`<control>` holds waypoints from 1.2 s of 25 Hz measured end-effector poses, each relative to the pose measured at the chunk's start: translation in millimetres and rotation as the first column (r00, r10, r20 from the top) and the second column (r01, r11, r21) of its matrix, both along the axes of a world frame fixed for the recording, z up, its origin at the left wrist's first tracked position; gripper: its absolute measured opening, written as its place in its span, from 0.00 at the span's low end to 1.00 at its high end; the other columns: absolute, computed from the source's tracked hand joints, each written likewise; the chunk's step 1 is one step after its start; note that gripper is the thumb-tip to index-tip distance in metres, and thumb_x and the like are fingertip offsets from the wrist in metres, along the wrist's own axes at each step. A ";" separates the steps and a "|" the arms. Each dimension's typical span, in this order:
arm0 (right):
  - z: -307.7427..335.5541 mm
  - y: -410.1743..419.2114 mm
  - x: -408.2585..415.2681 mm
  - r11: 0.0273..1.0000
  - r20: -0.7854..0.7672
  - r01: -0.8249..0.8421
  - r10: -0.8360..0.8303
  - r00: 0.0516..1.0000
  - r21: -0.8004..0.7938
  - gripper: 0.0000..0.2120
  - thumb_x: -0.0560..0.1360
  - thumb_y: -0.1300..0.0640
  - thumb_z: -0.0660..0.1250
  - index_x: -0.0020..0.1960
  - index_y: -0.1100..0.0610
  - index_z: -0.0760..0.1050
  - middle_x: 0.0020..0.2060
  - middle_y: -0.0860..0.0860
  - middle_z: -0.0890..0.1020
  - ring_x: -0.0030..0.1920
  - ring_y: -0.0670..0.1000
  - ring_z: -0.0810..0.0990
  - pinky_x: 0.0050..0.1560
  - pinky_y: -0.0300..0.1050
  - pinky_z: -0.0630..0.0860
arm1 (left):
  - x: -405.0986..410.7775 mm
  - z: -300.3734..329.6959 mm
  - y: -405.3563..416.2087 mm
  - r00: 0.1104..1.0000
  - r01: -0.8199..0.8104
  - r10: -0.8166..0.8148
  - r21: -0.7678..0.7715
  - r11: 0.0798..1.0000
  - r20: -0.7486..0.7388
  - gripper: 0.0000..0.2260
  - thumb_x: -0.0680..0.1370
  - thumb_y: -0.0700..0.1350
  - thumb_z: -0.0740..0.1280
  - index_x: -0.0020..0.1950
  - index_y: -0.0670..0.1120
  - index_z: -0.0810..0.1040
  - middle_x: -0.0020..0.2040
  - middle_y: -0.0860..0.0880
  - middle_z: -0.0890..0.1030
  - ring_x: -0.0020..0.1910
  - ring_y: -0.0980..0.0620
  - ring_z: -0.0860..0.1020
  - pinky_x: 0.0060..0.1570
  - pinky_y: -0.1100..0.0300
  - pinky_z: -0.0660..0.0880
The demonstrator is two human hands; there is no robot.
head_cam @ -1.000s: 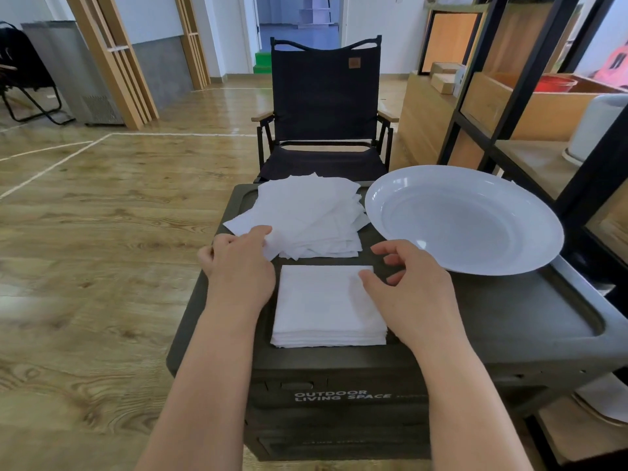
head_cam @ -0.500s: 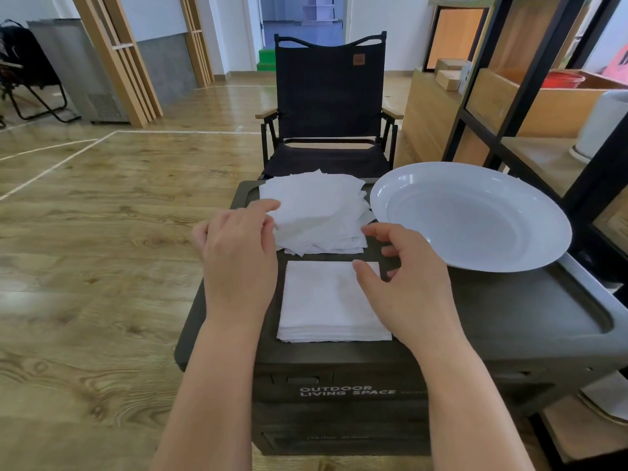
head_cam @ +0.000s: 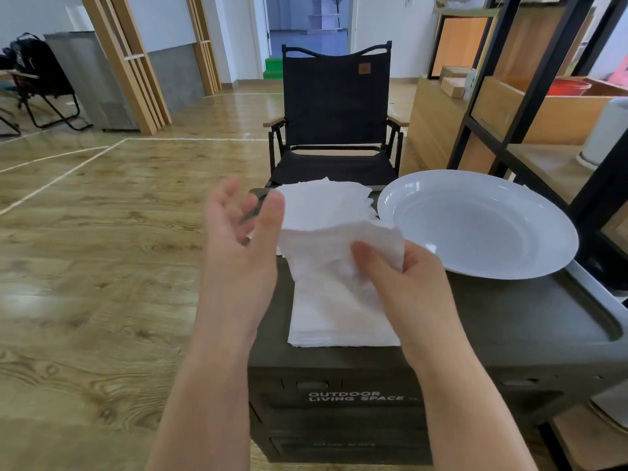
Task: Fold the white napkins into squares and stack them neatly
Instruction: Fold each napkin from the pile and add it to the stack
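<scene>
A white napkin held up over the storage box between two bare hands.

The right hand (head_cam: 404,266) pinched the raised napkin (head_cam: 339,246) between thumb and fingers; the left hand (head_cam: 241,232) stood palm-in at its left edge, fingers loosely spread, touching it at most with the thumb. The lifted sheet hid part of the loose napkin pile (head_cam: 326,202) at the far edge and the far end of the folded stack (head_cam: 336,317) on the near worktop (head_cam: 509,321). A white plate (head_cam: 482,226) sat right; a black folding chair (head_cam: 336,110) stood beyond.
</scene>
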State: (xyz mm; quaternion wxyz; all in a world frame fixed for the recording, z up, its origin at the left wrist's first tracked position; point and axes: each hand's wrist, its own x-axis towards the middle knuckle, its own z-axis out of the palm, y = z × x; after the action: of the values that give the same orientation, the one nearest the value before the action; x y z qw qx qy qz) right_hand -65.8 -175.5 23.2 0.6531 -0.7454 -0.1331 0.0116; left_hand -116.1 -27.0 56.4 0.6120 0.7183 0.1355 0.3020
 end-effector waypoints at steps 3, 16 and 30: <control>0.5 -5.2 0.9 0.994 -0.159 -0.046 0.062 0.985 0.101 0.04 0.71 0.48 0.70 0.44 0.44 0.82 0.39 0.45 0.86 0.41 0.44 0.84 0.46 0.46 0.79 | -1.1 -4.0 1.7 0.902 0.297 -0.360 -0.263 0.918 -0.237 0.31 0.58 0.80 0.60 0.52 0.65 0.80 0.53 0.56 0.85 0.53 0.56 0.82 0.59 0.52 0.72; 3.9 -15.0 5.6 0.997 -0.098 0.071 -0.067 0.993 0.038 0.20 0.75 0.49 0.66 0.64 0.33 0.68 0.53 0.32 0.73 0.56 0.43 0.74 0.51 0.43 0.75 | 9.6 -16.3 -1.6 0.948 0.238 -0.213 0.081 0.968 -0.239 0.19 0.65 0.61 0.72 0.54 0.61 0.82 0.32 0.64 0.78 0.38 0.64 0.77 0.40 0.72 0.72; 10.5 -36.2 7.1 0.992 -0.011 -0.106 0.107 0.994 0.073 0.05 0.71 0.49 0.70 0.46 0.43 0.82 0.46 0.41 0.85 0.49 0.43 0.83 0.51 0.43 0.75 | 8.9 -12.2 7.3 0.960 0.277 -0.279 0.094 0.956 0.008 0.05 0.70 0.57 0.70 0.42 0.59 0.81 0.45 0.60 0.81 0.45 0.58 0.79 0.44 0.60 0.74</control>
State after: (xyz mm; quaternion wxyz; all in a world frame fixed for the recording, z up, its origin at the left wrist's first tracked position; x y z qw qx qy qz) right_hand -58.7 -211.7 33.6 0.6792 -0.7129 -0.1681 0.0472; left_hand -107.1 -19.7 44.2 0.6159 0.7543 0.0126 0.2268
